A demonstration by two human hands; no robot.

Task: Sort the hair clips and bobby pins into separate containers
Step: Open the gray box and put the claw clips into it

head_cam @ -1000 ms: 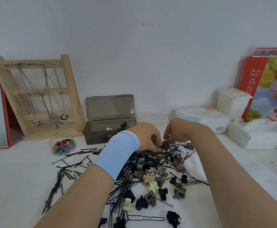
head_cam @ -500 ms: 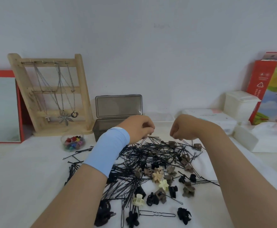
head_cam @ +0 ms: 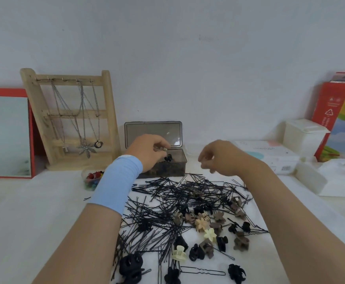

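A pile of black bobby pins (head_cam: 168, 199) lies on the white cloth, mixed with small claw hair clips (head_cam: 203, 223) in brown, beige, cream and black. Behind the pile stands an open smoky-grey box (head_cam: 177, 169) with clips inside. My left hand (head_cam: 149, 152), with a blue wristband, hovers over the box and pinches a small brown hair clip (head_cam: 161, 149) in its fingertips. My right hand (head_cam: 218, 156) hangs above the far edge of the pile with loosely curled fingers and nothing in it.
A wooden necklace stand (head_cam: 71, 117) and a red-framed mirror (head_cam: 5, 134) stand at the back left. A small clear tub of coloured beads (head_cam: 91, 179) sits beside the box. White containers (head_cam: 305, 136), a flat white box (head_cam: 270, 156) and a red carton (head_cam: 339, 115) fill the right.
My left hand lifted a brown clip from the pile and moved back over the open box. My right hand rose off the pile and loosened its fingers.
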